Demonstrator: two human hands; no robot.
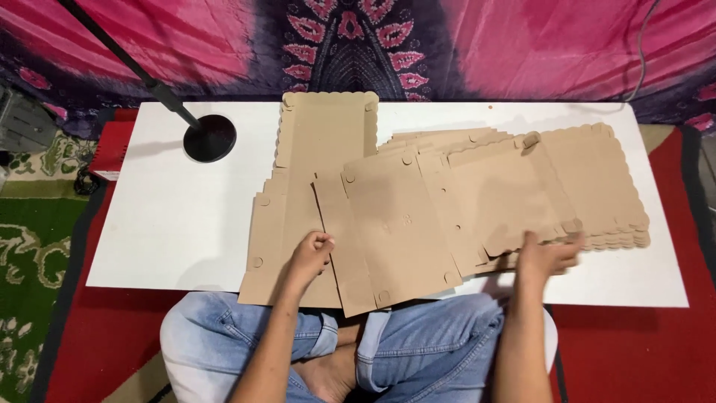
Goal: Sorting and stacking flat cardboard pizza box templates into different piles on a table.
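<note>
We sit at a low white worktop (186,246) with flat brown card sheets on it. Far left stands a black round stand (209,138).

Next comes a long sheet (317,149) lying flat. Its long side runs away from us, and its wavy end points to the far edge of the worktop.

Our left hand (312,252) rests on the near part of this sheet. Its fingers are curled in, nearly closed, and they seem to pinch the edge of the middle sheet (391,224). That sheet leans a little, its long side running from us toward the far left.

To the right lies the stack (589,186) of more sheets, fanned out. Our right hand (550,256) is at its near edge. The hand is blurry, so we cannot tell how far its fingers are open or if they hold a sheet.

We think we are taking sheets off the stack and laying them out. The next move needs a firm hold on just one sheet, so the others stay put.
</note>
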